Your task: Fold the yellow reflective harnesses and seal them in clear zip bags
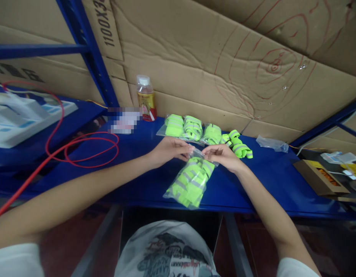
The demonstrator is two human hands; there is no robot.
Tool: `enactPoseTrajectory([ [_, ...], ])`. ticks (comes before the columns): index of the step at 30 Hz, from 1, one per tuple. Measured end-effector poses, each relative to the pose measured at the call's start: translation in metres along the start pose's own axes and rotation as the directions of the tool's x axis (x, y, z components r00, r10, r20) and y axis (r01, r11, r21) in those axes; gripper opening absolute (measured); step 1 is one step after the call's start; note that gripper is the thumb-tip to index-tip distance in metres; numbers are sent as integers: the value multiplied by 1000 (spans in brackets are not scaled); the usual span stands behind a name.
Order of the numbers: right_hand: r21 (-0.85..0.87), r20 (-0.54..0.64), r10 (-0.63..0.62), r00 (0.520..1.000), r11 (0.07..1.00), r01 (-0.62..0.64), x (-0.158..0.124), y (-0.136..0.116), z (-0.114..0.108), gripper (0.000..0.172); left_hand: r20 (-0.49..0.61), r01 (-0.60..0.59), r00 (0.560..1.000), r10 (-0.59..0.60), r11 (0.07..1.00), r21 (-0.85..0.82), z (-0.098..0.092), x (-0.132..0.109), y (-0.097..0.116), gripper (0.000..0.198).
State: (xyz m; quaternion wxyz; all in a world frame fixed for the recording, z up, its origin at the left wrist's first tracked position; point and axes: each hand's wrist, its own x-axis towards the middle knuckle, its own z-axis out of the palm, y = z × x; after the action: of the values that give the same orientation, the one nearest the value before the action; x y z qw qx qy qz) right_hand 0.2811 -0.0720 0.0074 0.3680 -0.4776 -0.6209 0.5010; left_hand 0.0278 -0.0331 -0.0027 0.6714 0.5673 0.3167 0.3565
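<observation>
A clear plastic bag (pixel 191 182) filled with folded neon-yellow reflective straps lies near the front of the blue table. My left hand (pixel 172 149) pinches the left side of its top edge. At the right side of that same edge, my right hand (pixel 222 156) is closed on the plastic. Just behind my hands are several bagged bundles of reflective straps (pixel 192 129) in a row. To their right, a loose reflective strap (pixel 240 146) lies coiled on the table.
A bottle with a white cap (pixel 147 100) stands against the cardboard at the back. An empty clear bag (pixel 271 143) lies at the right. Red tubing (pixel 91 152) loops across the left side, near a white power strip (pixel 30 119). An open cardboard box (pixel 319 179) sits far right.
</observation>
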Motion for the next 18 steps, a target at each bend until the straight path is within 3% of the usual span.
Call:
enactPoseTrajectory([
  [6,18,78,16,997,1000,-18,-2,0,7,38,52,117,992,-115,992,-44,7,-1,-12,61],
  [10,41,25,-6,1000,999,5,-1,4,13,44,22,139,990,-138,989,-55,5,1,-14,60],
  [18,20,-10,-8,1000,1000,8,-1,6,12,45,-25,88,996,-90,994,-69,4,-1,-10,62],
])
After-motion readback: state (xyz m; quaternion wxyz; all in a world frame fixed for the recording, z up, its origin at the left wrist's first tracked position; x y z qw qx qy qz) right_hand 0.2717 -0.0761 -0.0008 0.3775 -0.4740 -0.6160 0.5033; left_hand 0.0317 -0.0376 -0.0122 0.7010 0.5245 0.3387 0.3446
